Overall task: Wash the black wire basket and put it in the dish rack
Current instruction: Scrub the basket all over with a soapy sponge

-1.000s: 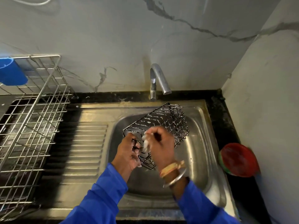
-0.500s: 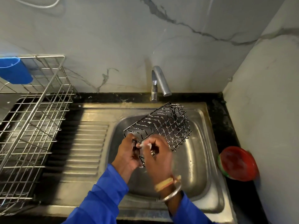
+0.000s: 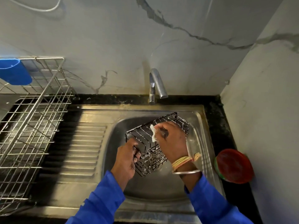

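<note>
The black wire basket (image 3: pixel 145 131) is tilted on its side over the steel sink bowl (image 3: pixel 161 188). My left hand (image 3: pixel 126 160) grips its near left corner. My right hand (image 3: pixel 171 139) lies across the top of the basket and pinches a small white scrubbing pad (image 3: pixel 153 133) against the wires. Soap foam clings to the lower wires. The steel wire dish rack (image 3: pixel 32 120) stands on the counter at the left, apart from the basket.
The tap (image 3: pixel 156 84) stands behind the bowl, with no water running. A ribbed drainboard (image 3: pixel 77 147) lies between the sink and the rack. A blue plastic cup holder (image 3: pixel 13 71) hangs on the rack's far corner. A red and green dish (image 3: pixel 233 165) sits on the black counter at the right.
My right hand has moved with the white pad from the basket's near corner up across its top side. My left hand keeps its hold, and the basket has tipped slightly flatter.
</note>
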A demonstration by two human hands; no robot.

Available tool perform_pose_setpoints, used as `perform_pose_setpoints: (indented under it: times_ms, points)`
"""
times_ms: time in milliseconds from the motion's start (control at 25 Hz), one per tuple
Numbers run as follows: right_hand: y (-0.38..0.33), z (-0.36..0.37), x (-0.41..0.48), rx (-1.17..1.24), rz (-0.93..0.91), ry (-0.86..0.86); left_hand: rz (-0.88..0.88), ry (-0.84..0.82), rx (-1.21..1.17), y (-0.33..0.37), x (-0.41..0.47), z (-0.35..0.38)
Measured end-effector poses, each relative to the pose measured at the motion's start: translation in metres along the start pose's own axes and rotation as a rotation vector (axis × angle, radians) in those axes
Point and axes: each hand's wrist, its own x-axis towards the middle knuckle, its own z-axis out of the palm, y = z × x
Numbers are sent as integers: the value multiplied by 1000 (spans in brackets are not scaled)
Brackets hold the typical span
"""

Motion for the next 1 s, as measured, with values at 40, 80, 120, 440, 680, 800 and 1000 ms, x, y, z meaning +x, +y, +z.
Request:
perform_pose_setpoints:
  times_ms: [40,80,120,440,680,800,1000]
  points:
    - [6,0,2,-93,-6,-24,13,-4,16,-1,-1,0]
    - [8,2,0,-147,-14,-49,27,-4,24,-1,-2,-1]
    - [9,4,-6,-192,-51,-61,38,1,22,-1,-1,-3]
    - [3,23,-8,-272,-36,-108,105,-21,121,-3,-1,-3]
    - [-14,27,-7,-329,-22,-168,185,-36,170,-2,-1,-5]
    - [-25,32,-32,-350,-306,-207,223,-38,128,-3,2,-9]
    - [-19,27,-25,-241,-149,-168,238,-48,213,-7,4,-14]
